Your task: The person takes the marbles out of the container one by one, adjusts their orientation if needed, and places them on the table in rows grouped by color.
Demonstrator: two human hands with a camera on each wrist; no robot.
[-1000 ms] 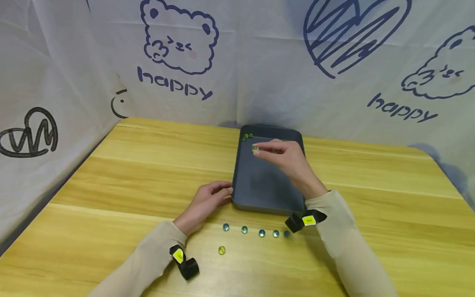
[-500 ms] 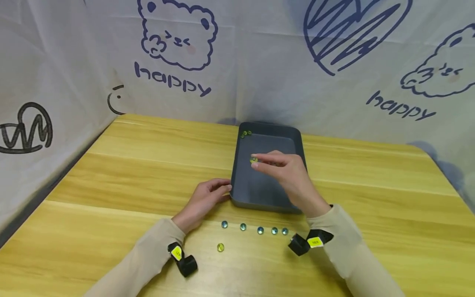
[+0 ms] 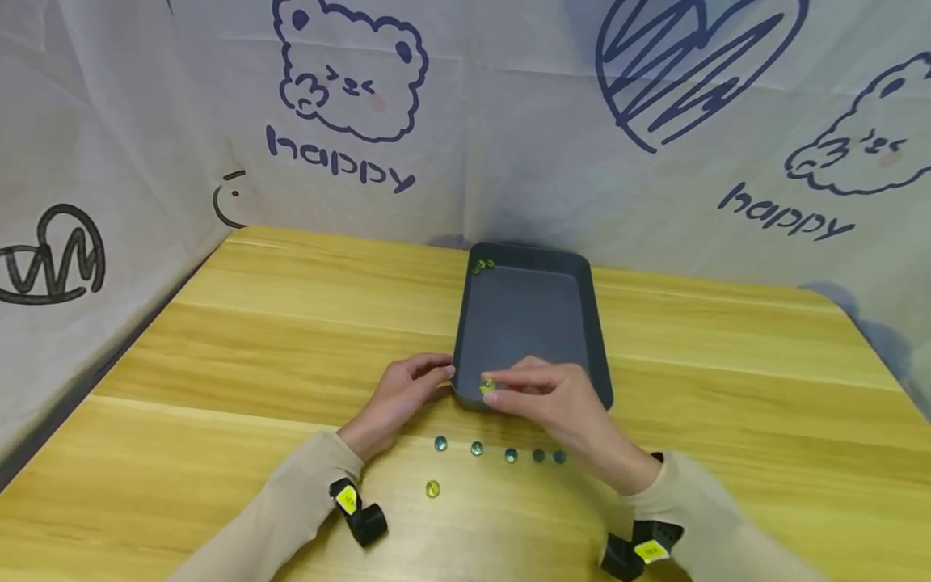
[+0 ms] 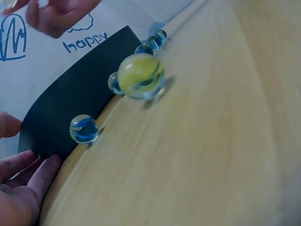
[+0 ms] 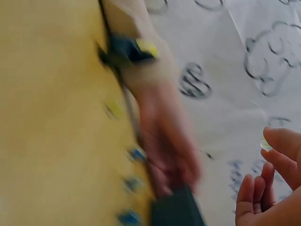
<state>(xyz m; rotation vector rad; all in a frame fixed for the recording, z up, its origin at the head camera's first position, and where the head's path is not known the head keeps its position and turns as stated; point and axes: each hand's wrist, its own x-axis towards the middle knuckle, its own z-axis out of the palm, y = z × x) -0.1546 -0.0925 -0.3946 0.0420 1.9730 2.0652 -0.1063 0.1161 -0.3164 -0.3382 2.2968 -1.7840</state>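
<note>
My right hand point(image 3: 563, 412) pinches a yellow-green marble point(image 3: 487, 387) between thumb and fingertips, over the near end of a dark grey rectangular tray point(image 3: 527, 311). At the tray's near left corner, my left hand point(image 3: 396, 402) touches the outer wall with thumb and fingers; its fingers point(image 4: 44, 176) lie extended along the wall in the left wrist view. Three yellow-green marbles point(image 3: 482, 265) sit together in the tray's far left corner. On the table in front of the tray, several blue marbles point(image 3: 511, 456) form a row. Nearer me lies one yellow marble point(image 3: 432, 488).
The tray stands on a wood-grain table point(image 3: 305, 323), near its back edge. White cloth point(image 3: 509, 145) with drawn bears and a heart hangs behind and to the left. Each sleeve carries a black wrist camera point(image 3: 367, 524).
My right hand has come back from the middle of the tray toward its near edge, still pinching the marble. My left hand stays at the tray's corner.
</note>
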